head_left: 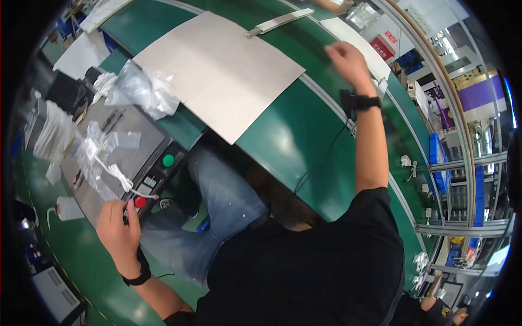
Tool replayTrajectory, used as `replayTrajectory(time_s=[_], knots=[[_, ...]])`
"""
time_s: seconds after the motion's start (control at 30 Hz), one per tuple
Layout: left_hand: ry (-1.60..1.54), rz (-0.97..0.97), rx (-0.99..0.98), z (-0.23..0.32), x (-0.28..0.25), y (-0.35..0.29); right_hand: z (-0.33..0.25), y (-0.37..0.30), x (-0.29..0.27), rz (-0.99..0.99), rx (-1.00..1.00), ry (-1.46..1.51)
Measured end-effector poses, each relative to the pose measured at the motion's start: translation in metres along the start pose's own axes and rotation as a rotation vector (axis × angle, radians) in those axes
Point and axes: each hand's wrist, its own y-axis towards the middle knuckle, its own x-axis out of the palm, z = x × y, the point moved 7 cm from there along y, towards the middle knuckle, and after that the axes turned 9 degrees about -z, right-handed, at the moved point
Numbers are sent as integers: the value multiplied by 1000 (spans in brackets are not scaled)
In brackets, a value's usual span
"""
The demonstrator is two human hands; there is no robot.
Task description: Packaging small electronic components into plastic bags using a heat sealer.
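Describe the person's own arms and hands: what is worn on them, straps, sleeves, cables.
Both forearms are bare below the short black sleeves of a black T-shirt. The left hand is ungloved, with a black band around its wrist. The right hand is ungloved too; its wrist carries a black strap with a small black device, and a thin dark cable hangs below it.

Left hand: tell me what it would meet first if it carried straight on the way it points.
The left hand points up and slightly right, at the control panel's edge. Its fingertips are already beside the red button, so that would likely come first, then the white cable beyond. Depth is hard to judge here.
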Motion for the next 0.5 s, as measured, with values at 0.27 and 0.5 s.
replayTrajectory(time_s=[0.27,0.5], knots=[[-132,-17,-277,-32,32,-25,350,47,-58,5,449,-424],[-732,1,-506,-94,79,-30,413,39,-48,-193,736,-714]])
